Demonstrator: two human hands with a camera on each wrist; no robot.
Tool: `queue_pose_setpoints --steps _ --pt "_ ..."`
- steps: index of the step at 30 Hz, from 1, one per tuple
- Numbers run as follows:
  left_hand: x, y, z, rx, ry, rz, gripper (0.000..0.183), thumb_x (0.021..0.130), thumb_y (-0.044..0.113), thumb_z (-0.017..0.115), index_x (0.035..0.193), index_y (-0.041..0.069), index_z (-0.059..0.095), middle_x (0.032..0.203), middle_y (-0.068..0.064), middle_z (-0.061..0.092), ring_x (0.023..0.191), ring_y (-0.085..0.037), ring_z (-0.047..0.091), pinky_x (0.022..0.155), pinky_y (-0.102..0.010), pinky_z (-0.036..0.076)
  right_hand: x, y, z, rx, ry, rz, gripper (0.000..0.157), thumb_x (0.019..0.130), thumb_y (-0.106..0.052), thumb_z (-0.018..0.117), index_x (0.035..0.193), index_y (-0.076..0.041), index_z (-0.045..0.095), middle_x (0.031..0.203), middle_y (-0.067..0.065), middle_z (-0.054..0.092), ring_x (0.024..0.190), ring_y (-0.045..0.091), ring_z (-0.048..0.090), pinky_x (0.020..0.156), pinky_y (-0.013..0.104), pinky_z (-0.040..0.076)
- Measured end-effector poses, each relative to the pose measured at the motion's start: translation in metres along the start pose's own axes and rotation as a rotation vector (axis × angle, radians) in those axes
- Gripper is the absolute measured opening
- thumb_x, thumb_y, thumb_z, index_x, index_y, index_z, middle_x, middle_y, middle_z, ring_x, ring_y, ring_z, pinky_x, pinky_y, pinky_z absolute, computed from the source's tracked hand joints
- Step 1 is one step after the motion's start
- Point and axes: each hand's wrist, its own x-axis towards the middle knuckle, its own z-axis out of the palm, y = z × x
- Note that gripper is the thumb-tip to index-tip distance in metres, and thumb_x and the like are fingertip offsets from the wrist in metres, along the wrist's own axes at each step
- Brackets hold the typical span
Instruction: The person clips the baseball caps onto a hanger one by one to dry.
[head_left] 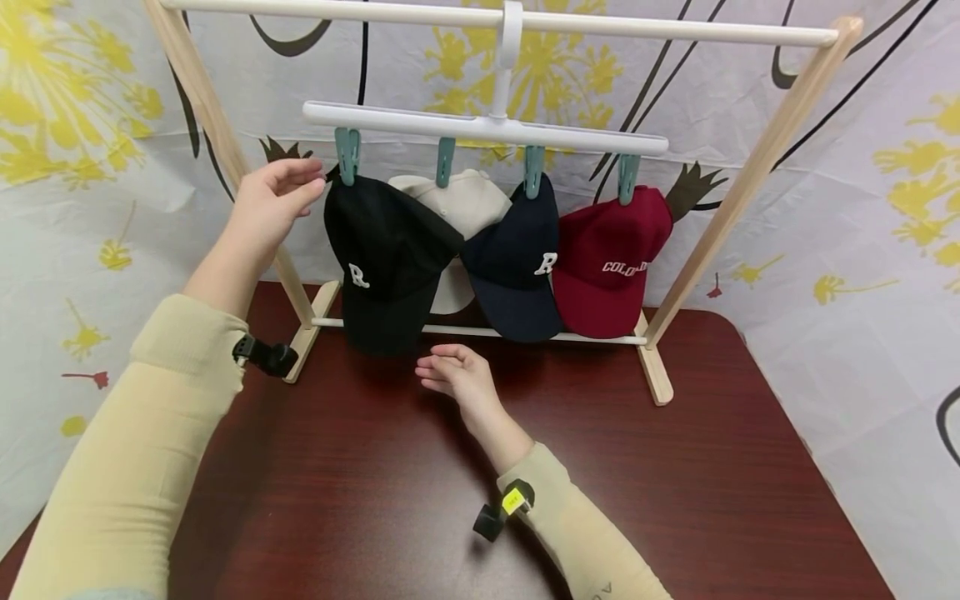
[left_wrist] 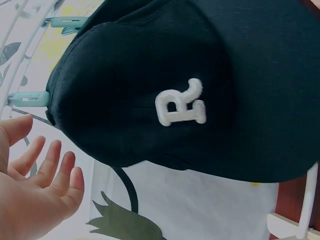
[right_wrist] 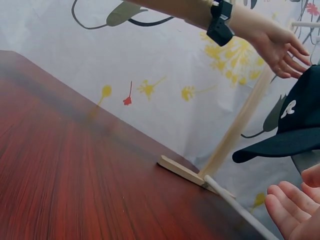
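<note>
A black cap [head_left: 390, 258] with a white R hangs from a teal clip [head_left: 347, 157] at the left end of a white hanger [head_left: 480, 127]. My left hand [head_left: 276, 200] is beside that clip, fingers relaxed and thumb apart from them; in the left wrist view the palm [left_wrist: 40, 200] faces the cap with nothing in it. Below the black cap's brim, my right hand [head_left: 461, 379] is held with loosely bent fingers and holds nothing. Further right along the hanger hang a cream cap [head_left: 468, 204], partly hidden, a navy cap [head_left: 517, 258] and a dark red cap [head_left: 611, 262].
The hanger hooks over the white top rail [head_left: 675, 27] of a wooden rack. Its right foot [head_left: 656, 375] and left foot [head_left: 313, 325] stand on a dark red-brown table [head_left: 360, 500]. A patterned curtain [head_left: 862, 350] is behind and beside the table.
</note>
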Motion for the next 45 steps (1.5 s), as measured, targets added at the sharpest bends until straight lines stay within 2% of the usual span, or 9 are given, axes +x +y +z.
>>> queue_pose_setpoints --steps 11,20,23,28,32,38,45 --pt "-0.013 -0.029 -0.008 0.039 0.020 0.012 0.039 0.096 0.022 0.060 0.129 0.002 0.056 0.112 0.000 0.059 0.099 -0.006 0.054 0.078 -0.019 0.044 -0.001 0.001 -0.019 -0.032 0.042 0.010 0.026 0.093 0.003 0.057 0.116 0.012 0.051 0.096 0.022 0.068 0.082 0.023 0.070 0.075 0.036 0.055" --pt "-0.027 -0.049 -0.010 0.135 -0.009 0.008 0.042 0.096 0.024 0.060 0.129 -0.001 0.055 0.106 0.007 0.059 0.093 -0.002 0.054 0.075 -0.017 0.044 -0.006 0.001 -0.041 -0.112 0.053 -0.024 0.028 0.096 0.000 0.053 0.118 0.017 0.048 0.093 0.022 0.068 0.076 0.021 0.070 0.071 0.034 0.056" --pt "-0.033 -0.055 -0.011 0.182 -0.021 0.015 0.044 0.096 0.027 0.059 0.129 -0.002 0.055 0.108 0.003 0.060 0.093 -0.001 0.054 0.077 -0.017 0.043 -0.009 0.001 -0.049 -0.137 0.049 -0.035 0.028 0.096 0.000 0.053 0.117 0.018 0.047 0.092 0.022 0.068 0.076 0.021 0.069 0.070 0.034 0.056" --pt "-0.044 -0.061 -0.010 0.271 -0.051 0.011 0.045 0.097 0.030 0.057 0.131 0.001 0.055 0.118 -0.011 0.060 0.095 -0.001 0.053 0.079 -0.019 0.041 -0.017 0.000 -0.063 -0.172 0.045 -0.033 0.027 0.096 0.000 0.053 0.116 0.018 0.048 0.089 0.018 0.069 0.074 0.020 0.069 0.068 0.033 0.056" --pt "-0.053 -0.068 -0.011 0.306 -0.075 0.008 0.044 0.098 0.030 0.055 0.132 0.001 0.054 0.122 -0.018 0.058 0.096 -0.003 0.052 0.078 -0.020 0.040 -0.023 -0.003 -0.074 -0.201 0.049 -0.036 0.025 0.095 0.001 0.054 0.114 0.017 0.051 0.088 0.019 0.068 0.074 0.020 0.069 0.067 0.032 0.056" --pt "-0.066 -0.079 -0.017 0.333 -0.085 0.014 0.043 0.098 0.029 0.055 0.130 0.000 0.055 0.119 -0.018 0.060 0.092 0.002 0.052 0.075 -0.018 0.040 -0.032 -0.009 -0.088 -0.241 0.049 -0.042 0.024 0.095 0.002 0.053 0.113 0.018 0.050 0.089 0.020 0.068 0.075 0.021 0.069 0.068 0.034 0.056" --pt "-0.080 -0.089 -0.027 0.397 -0.097 0.046 0.043 0.099 0.031 0.053 0.129 0.000 0.056 0.116 -0.018 0.059 0.087 -0.003 0.050 0.070 -0.020 0.040 -0.038 -0.019 -0.107 -0.309 0.041 -0.066 0.025 0.096 0.003 0.053 0.113 0.019 0.048 0.088 0.021 0.067 0.075 0.022 0.068 0.071 0.039 0.056"
